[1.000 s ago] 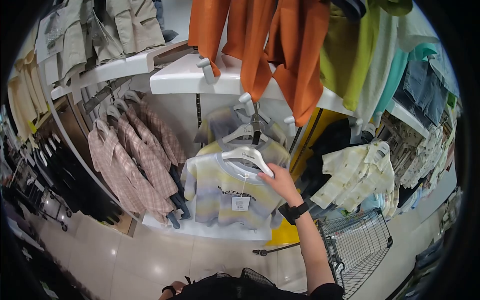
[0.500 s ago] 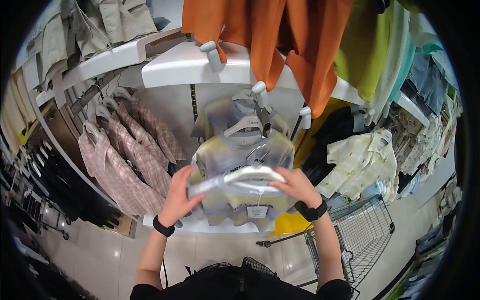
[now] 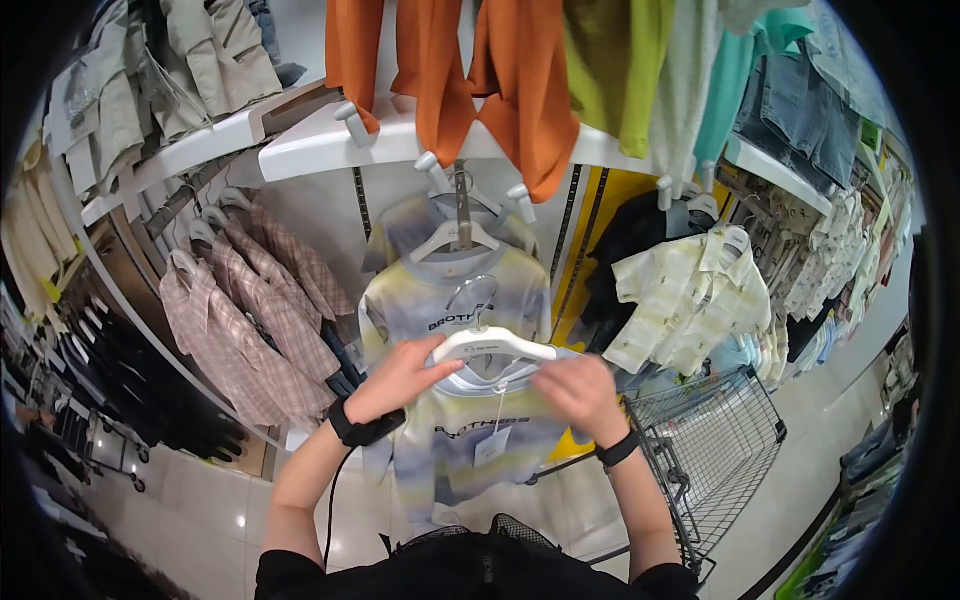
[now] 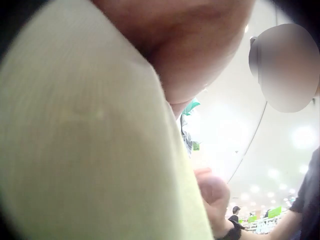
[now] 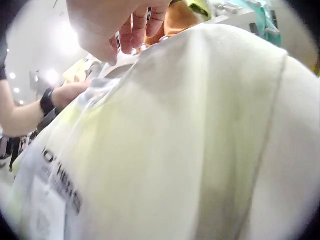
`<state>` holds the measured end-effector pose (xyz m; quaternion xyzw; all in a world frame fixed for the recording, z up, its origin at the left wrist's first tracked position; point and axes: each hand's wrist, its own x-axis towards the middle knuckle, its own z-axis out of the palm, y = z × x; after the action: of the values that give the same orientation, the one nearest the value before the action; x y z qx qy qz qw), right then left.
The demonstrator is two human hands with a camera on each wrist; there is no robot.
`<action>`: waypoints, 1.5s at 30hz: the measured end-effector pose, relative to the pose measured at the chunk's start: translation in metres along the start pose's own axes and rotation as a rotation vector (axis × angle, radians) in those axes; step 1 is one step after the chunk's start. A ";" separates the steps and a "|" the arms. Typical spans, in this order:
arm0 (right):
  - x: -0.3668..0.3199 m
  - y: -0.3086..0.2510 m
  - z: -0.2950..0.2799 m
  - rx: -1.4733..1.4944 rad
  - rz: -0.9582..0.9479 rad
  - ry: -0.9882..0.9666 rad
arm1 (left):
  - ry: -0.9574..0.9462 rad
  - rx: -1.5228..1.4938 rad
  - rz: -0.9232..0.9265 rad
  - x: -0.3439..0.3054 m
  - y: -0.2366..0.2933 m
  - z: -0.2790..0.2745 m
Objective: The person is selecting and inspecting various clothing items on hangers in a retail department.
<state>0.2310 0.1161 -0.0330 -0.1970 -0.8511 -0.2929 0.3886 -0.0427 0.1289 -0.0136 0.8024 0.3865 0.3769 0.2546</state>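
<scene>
A pastel striped sweatshirt with dark lettering hangs on a white clothes hanger in front of the person's body. My left hand grips the hanger's left shoulder, its thumb lying over the front by the collar. Over at the hanger's other end is my right hand, slightly blurred. The right wrist view shows the right fingers loosely bent above the sweatshirt's shoulder, with no cloth between them and the thumb. A white price tag dangles from the neckline. Pale cloth fills much of the left wrist view.
Behind hangs a matching sweatshirt on the display rail. Pink checked shirts are to the left, a pale yellow shirt to the right. Orange trousers hang overhead from a white shelf. A wire shopping cart stands at the right.
The right hand first held the hanger alone; the left hand came up and now grips its left shoulder. The sweatshirt came away from the rail toward the body, and the right hand released the hanger.
</scene>
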 end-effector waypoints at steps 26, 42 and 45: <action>-0.013 -0.087 -0.085 0.328 0.673 -0.207 | 0.222 0.158 -0.098 -0.047 0.088 0.026; -0.005 -0.091 -0.120 1.672 0.931 -0.005 | 0.369 -0.016 -0.066 -0.055 0.113 0.016; -0.018 -0.094 -0.129 1.746 1.093 -0.170 | 0.383 -0.013 -0.078 -0.047 0.105 0.008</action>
<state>0.2598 -0.0403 -0.0108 -0.2261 -0.5862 0.6581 0.4148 -0.0111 0.0295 0.0355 0.6989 0.4560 0.5150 0.1960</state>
